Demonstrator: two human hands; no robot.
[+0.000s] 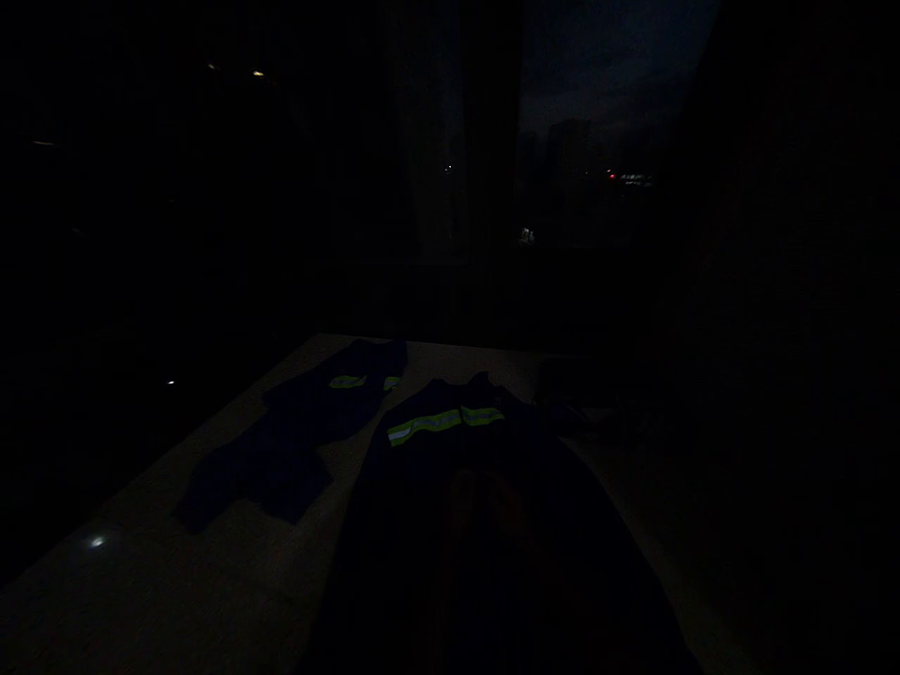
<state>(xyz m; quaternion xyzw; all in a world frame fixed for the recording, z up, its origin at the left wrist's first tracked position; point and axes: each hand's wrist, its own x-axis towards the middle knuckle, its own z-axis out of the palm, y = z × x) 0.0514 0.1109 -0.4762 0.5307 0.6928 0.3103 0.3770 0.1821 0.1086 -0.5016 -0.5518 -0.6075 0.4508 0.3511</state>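
In near darkness a dark blue work jacket (422, 469) lies spread out in front of me, its collar pointing away. A yellow-green and silver reflective band (426, 427) crosses its chest, split at the front opening. Over the middle of the jacket, below the band, my left hand (462, 502) and my right hand (504, 504) show faintly, close together. It is too dark to make out their fingers or whether they grip the cloth. To the left lies a second dark blue garment (281, 445), with short reflective strips at its far end.
A pale speckled tabletop (161, 600) carries the garments, with its left edge running diagonally. A small bright reflection (97, 542) shows on it. Dark things (597, 412) lie at the right. Beyond is a window (611, 84) with distant lights.
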